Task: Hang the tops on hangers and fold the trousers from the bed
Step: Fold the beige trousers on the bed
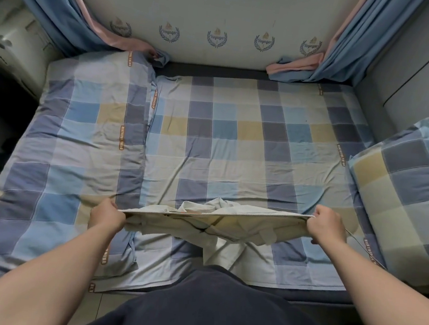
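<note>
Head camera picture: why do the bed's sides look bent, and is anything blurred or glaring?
Head view: the wide-angle lens bows the bed and curtains outward. Head view: light is soft and even, no glare, only a faint shadow under the pale garment. Head view: the left hand and right hand gripping it look sharp; the corners are dimmer and softer.
</note>
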`<state>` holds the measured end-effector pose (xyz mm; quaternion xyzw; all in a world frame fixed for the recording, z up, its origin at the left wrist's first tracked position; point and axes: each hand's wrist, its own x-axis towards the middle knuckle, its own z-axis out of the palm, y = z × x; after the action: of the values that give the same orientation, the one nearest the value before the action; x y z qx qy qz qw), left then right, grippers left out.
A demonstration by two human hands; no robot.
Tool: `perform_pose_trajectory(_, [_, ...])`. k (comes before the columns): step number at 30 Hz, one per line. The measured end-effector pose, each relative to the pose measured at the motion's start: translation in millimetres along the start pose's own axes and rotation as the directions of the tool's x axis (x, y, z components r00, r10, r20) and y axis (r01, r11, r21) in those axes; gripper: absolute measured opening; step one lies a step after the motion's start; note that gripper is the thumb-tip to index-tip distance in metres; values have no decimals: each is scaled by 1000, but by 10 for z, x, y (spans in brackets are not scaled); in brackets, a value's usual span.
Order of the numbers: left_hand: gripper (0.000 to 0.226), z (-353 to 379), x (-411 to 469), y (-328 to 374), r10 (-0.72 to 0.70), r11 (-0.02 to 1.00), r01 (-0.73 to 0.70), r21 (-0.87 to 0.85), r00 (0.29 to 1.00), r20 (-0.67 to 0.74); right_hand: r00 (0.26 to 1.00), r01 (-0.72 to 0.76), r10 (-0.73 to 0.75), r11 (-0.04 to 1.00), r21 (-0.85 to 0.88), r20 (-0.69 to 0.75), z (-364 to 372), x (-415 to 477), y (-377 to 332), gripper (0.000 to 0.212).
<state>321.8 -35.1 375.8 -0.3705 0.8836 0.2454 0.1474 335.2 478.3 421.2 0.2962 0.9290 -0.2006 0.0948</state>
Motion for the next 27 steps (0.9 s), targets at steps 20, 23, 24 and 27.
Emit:
perform_pose_trajectory(20, [52, 80, -126, 52, 107, 937, -83, -339, 993, 52, 789, -599, 239, 96, 795, 566, 221, -16, -25, 22])
perform_pose_trajectory(23, [47, 108, -158, 71, 188, 932, -169, -320, 982, 30, 898, -440, 108, 254, 861, 427, 210, -43, 4, 26])
perform_pose_trajectory(24, [47, 121, -188, 75, 218, 933, -196, -303, 975, 40, 923, -375, 64, 380, 846, 380, 205, -71, 23, 32])
perform_pose_trajectory(27, [45, 186, -268, 41, 326, 929, -323, -180, 945, -14, 986, -94, 3, 837, 539, 166, 158, -157, 48, 38])
